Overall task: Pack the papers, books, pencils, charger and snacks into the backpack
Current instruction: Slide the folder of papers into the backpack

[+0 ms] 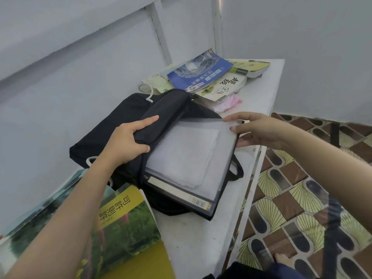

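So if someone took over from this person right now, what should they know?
Left hand grips the flap of the backpack, holding it open.
Right hand holds the far corner of the clear folder of papers, which is partly under the flap, most of it still showing.
Done: nothing visibly packed yet.
Left: slide the folder in, then the book pile, pink packet and white cable at the far end of the table, plus the green book nearby. No pencils in view.
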The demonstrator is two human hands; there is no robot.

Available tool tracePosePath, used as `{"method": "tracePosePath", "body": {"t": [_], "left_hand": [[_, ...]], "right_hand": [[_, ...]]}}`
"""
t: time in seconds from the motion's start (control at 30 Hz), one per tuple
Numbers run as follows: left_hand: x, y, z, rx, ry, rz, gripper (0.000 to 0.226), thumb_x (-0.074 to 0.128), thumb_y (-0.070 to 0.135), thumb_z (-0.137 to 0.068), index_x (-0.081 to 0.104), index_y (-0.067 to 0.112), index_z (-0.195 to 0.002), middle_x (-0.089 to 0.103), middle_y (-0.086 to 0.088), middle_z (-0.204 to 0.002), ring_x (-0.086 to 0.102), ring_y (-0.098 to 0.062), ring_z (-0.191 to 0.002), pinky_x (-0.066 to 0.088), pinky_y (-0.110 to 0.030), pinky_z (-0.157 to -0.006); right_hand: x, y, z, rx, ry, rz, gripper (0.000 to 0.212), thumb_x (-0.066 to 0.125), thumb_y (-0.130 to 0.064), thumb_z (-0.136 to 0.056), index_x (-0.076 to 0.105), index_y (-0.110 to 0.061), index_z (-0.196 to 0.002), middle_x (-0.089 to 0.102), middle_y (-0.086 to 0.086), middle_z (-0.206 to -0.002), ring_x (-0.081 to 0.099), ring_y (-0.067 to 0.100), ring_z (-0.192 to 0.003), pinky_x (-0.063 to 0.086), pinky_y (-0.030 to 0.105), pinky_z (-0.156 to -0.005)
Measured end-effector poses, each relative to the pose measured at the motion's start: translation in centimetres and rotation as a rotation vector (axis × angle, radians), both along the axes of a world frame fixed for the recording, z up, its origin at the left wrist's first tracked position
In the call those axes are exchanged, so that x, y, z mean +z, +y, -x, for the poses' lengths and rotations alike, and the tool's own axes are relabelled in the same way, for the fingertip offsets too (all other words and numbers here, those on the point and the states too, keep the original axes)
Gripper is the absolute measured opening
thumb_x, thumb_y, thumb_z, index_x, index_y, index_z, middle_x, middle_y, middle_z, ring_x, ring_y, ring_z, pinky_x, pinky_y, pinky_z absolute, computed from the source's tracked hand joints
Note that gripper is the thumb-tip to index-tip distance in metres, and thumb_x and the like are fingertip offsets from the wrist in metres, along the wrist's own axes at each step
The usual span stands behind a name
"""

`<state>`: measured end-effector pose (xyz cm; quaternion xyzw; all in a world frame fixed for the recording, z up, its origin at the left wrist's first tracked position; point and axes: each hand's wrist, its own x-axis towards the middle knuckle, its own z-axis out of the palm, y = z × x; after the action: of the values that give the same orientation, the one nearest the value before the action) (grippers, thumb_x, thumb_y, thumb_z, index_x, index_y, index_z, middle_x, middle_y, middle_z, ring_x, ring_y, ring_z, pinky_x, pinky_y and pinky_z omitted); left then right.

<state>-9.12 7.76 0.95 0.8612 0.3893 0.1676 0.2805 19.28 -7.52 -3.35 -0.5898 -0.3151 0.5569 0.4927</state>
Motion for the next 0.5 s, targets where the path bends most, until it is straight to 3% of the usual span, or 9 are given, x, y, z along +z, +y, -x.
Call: {"method": "tracePosePath", "body": {"t": [0.17,0.33,0.43,0.5], "left_hand": [[-0.3,0.2,0.2,-0.006,-0.013,0.010,0.081,0.071,-0.010,-0.068,0.053,0.044,-0.125,0.055,0.024,-0.118,0.049,0.018,-0.095,0.036,0.005,-0.074],[0.0,0.3,0.2,-0.008,-0.039,0.015,0.081,0.071,-0.012,-0.067,0.054,0.043,-0.124,0.051,0.033,-0.109,0.049,0.027,-0.089,0.036,0.006,-0.073],[0.2,0.2,0.2,-0.015,-0.047,0.009,0.081,0.071,-0.012,-0.066,0.054,0.044,-0.122,0.051,0.035,-0.108,0.049,0.028,-0.090,0.037,0.005,-0.072],[0.3,0.2,0.3,-0.015,-0.053,0.003,0.082,0.071,-0.012,-0.066,0.054,0.045,-0.123,0.051,0.034,-0.109,0.049,0.028,-0.091,0.037,0.005,-0.073]], "right_hand": [[-0.1,-1.1,0.0,0.184,-0.030,0.064,0.039,0.052,0.008,-0.088,0.069,-0.018,-0.112,0.063,0.010,-0.086,0.067,0.025,-0.079,0.058,0.026,-0.072],[-0.1,0.2,1.2,0.000,0.040,0.114,0.039,0.042,0.019,-0.086,0.067,-0.004,-0.105,0.067,0.015,-0.088,0.069,0.021,-0.065,0.058,0.023,-0.057],[0.0,1.5,2.4,-0.061,0.041,0.126,0.040,0.039,0.020,-0.086,0.065,-0.004,-0.105,0.060,0.019,-0.107,0.066,0.028,-0.072,0.058,0.024,-0.056],[0.1,2.6,3.3,-0.084,0.032,0.120,0.041,0.037,0.019,-0.087,0.063,-0.003,-0.109,0.057,0.018,-0.108,0.064,0.029,-0.071,0.058,0.024,-0.055]]}}
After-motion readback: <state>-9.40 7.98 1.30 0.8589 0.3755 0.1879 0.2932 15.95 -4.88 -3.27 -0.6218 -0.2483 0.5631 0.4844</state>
